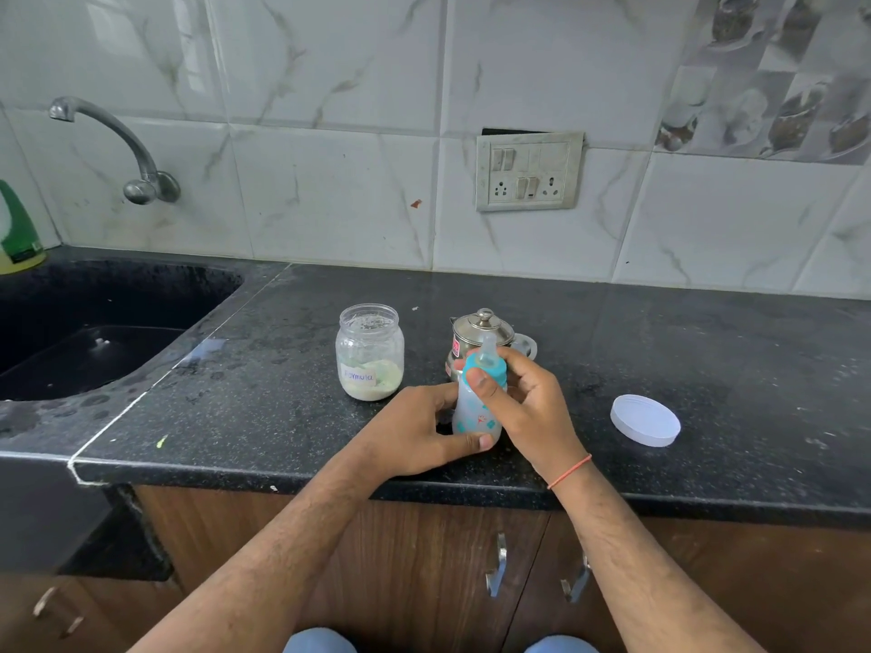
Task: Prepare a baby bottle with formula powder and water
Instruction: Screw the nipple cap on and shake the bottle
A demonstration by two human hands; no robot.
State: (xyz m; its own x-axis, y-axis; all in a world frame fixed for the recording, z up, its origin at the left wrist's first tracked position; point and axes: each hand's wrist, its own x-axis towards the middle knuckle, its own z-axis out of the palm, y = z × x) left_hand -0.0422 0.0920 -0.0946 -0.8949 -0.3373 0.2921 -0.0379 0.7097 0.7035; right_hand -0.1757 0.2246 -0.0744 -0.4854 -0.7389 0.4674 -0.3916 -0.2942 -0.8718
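A small clear baby bottle (473, 412) with a teal collar and a soft nipple stands upright on the black counter (264, 417). My left hand (414, 433) wraps the bottle's lower body, thumb across its base. My right hand (528, 398) grips the teal collar (490, 369) at the top, thumb in front. Left of the bottle stands an open glass jar (370, 352) labelled "formula", with pale powder in its bottom. A small steel kettle (480, 334) with a knobbed lid stands right behind the bottle, partly hidden by it and by my right hand.
The jar's white lid (645, 420) lies flat on the counter to the right. A dark sink (85, 332) with a wall tap (118, 143) is at the left. A switch and socket panel (529, 171) sits on the tiled wall. Cabinet doors with handles (497, 565) are below the counter edge.
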